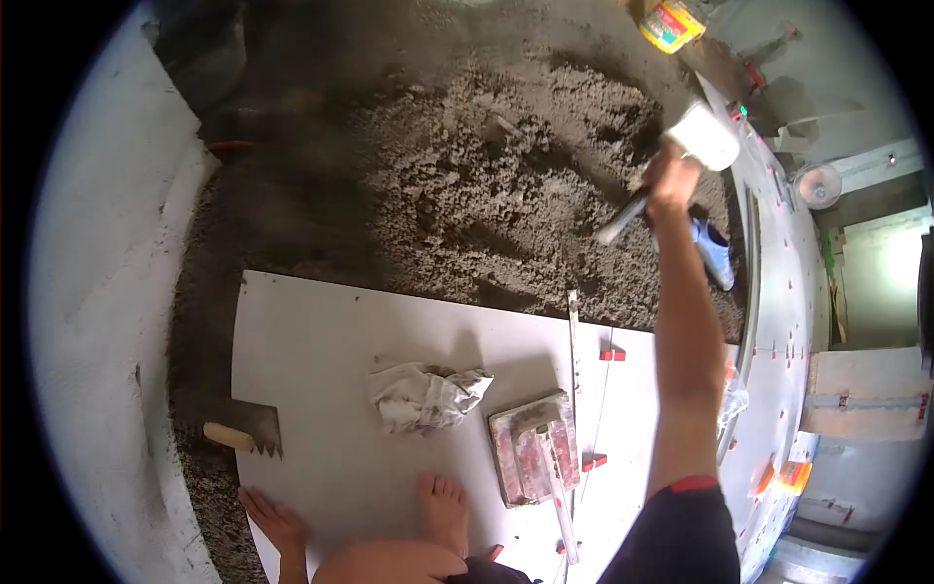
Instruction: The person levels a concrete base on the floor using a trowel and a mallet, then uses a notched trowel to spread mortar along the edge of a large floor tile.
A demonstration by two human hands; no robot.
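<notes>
One hand [669, 180], the right, is stretched far out over the mortar bed [486, 195] and is closed around the handle of a white-headed mallet [705, 136]. The mallet head is a pale, blocky shape, slightly blurred, raised above the far right edge of the mortar; its dark and light shaft runs down and left out of the fist. The left hand is out of view, so I cannot tell its state.

The mortar is grey, lumpy and uneven, spread from the top of the picture down to the edge of a large pale tile [321, 350] on which the person's bare feet [443, 511] rest. On that tile lie a crumpled white rag [423, 394] and, just right of it, a stained rectangular float [533, 450] with a long straightedge [569, 428] running past it along the tile joint. Small red levelling clips [611, 354] sit in the joint. At the tile's left edge a notched trowel [243, 428] with a wooden handle lies half on the mortar. A blue item [713, 251] lies beneath the outstretched forearm, beside the laid tiles on the right [793, 292]. A yellow container [671, 24] stands at the top.
</notes>
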